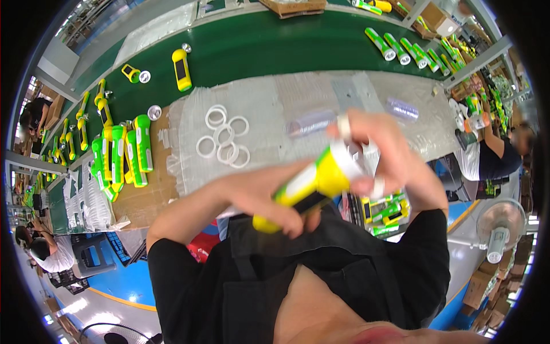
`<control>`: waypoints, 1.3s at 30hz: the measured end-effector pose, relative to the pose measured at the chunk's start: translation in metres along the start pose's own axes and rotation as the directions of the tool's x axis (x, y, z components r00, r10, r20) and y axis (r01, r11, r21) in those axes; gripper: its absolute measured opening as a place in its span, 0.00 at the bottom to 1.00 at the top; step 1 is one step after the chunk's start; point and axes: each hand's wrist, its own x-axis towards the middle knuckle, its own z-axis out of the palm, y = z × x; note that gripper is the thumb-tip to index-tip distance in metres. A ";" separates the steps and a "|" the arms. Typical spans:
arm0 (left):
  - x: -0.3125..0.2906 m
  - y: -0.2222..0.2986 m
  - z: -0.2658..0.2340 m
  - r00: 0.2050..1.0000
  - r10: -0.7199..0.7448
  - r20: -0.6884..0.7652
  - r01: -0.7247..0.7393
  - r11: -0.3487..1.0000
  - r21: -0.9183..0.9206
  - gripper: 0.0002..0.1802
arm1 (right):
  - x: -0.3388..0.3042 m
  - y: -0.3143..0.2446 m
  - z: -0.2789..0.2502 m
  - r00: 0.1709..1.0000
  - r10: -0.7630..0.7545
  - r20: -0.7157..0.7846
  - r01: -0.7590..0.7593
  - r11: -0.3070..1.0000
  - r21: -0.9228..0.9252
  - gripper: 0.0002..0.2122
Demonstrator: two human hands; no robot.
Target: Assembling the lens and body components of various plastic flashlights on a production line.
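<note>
My left hand (283, 215) is wrapped round the handle of a yellow and green flashlight (329, 175), held tilted in front of my chest with its wide head up and to the right. At that head, the fingers of my right hand (387, 146) curl round a shiny silver reflector (354, 156); white covers sit on some fingertips. Motion blurs both hands a little, and whether the reflector is seated in the head I cannot tell. Several white rings (224, 135) lie on the plastic-covered table beyond my left forearm. A clear stack of round lenses (312, 123) lies behind the flashlight.
Several flashlights (141, 143) are piled on cardboard at left, near a loose reflector (154, 112). A green conveyor belt (258, 49) beyond carries more flashlights. Another clear stack (403, 109) lies at right. A crate of flashlights (387, 212) stands beside my right arm. Other people sit at both sides.
</note>
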 end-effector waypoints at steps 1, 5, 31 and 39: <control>-0.004 0.011 0.009 0.981 -0.177 -0.074 0.186 0.972 0.142 0.46 | 0.009 0.000 0.001 0.981 -0.170 0.093 0.186 0.960 -0.207 0.25; 0.028 0.028 -0.099 0.698 0.538 -0.473 0.371 0.293 0.881 0.37 | 0.021 0.114 0.051 0.786 0.391 -0.480 -0.529 0.826 -0.194 0.14; 0.008 -0.013 -0.152 0.277 0.759 -0.589 0.092 0.589 0.803 0.24 | 0.049 0.198 0.071 0.605 0.779 -0.167 -0.568 0.569 0.595 0.21; 0.012 -0.034 -0.077 0.369 0.801 -0.470 0.418 0.309 0.854 0.25 | -0.002 0.097 0.106 0.687 0.721 -0.087 -0.240 0.338 0.910 0.21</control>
